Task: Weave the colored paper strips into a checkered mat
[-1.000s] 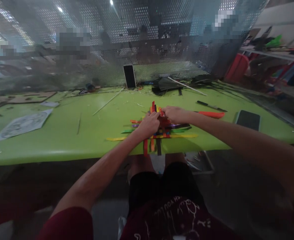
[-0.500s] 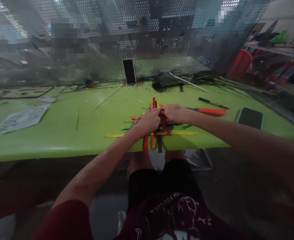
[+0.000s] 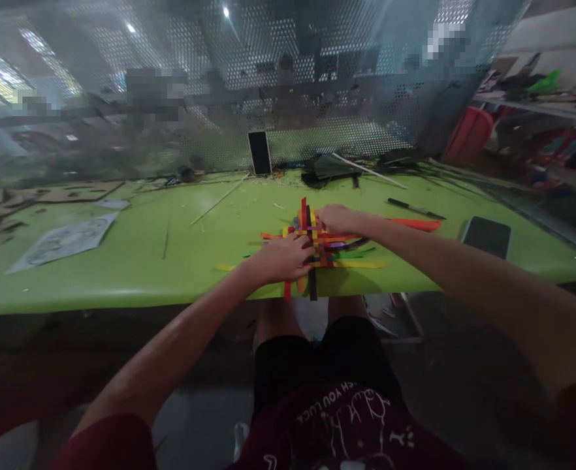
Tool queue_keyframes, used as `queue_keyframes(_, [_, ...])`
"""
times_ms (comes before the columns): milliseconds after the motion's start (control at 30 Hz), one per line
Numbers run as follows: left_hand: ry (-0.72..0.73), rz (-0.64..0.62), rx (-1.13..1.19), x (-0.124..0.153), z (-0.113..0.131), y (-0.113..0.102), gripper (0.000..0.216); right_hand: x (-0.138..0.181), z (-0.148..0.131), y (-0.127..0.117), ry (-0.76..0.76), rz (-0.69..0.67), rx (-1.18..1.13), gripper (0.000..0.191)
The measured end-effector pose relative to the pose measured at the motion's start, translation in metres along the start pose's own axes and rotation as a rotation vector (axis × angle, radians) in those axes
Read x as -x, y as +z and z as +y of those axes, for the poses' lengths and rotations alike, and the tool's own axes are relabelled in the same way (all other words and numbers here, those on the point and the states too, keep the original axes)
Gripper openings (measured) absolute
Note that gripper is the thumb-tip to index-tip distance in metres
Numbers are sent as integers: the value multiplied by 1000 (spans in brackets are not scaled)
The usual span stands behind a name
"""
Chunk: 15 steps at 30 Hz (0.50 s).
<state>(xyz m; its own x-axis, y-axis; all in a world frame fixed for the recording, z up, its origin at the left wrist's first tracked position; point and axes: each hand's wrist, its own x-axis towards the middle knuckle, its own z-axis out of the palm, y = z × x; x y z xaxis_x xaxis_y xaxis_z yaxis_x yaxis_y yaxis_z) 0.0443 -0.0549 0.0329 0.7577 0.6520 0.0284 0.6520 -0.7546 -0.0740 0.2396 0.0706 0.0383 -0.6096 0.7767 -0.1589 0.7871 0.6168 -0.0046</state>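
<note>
A mat of woven paper strips (image 3: 324, 243) in red, orange, yellow, green, purple and black lies near the front edge of the green table (image 3: 121, 267). My left hand (image 3: 281, 258) rests flat on the mat's near left part, fingers stretched toward the middle. My right hand (image 3: 337, 219) lies over the mat's far right part, fingers curled down onto the strips; what they grip is hidden. Some strip ends hang over the table's front edge.
A phone (image 3: 259, 152) leans against the perforated screen at the back. Another phone (image 3: 486, 235) lies at the right. A black pen (image 3: 415, 209), an orange-handled tool (image 3: 418, 224), thin sticks (image 3: 219, 199), a printed sheet (image 3: 65, 239) and cardboard cutouts (image 3: 4, 212) lie around.
My left hand has slid back toward me from the mat's far part to its near left part and flattened. My right hand stayed on the far right strips.
</note>
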Motion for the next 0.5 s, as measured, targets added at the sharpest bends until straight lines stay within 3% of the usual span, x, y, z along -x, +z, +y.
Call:
queue_keyframes(67, [-5, -5, 0, -2, 3, 0, 32, -4, 2, -3, 19, -48, -35, 15])
queue_keyframes(233, [-31, 12, 90, -8, -5, -6, 40, -11, 17, -21, 14, -228, -163, 42])
queue_keyframes(367, [-42, 38, 244, -11, -26, -18, 27, -16, 30, -41, -25, -335, -309, 23])
queue_keyframes(500, [-106, 87, 431, -10, -58, -33, 24, -24, 42, -55, -42, -344, -482, 21])
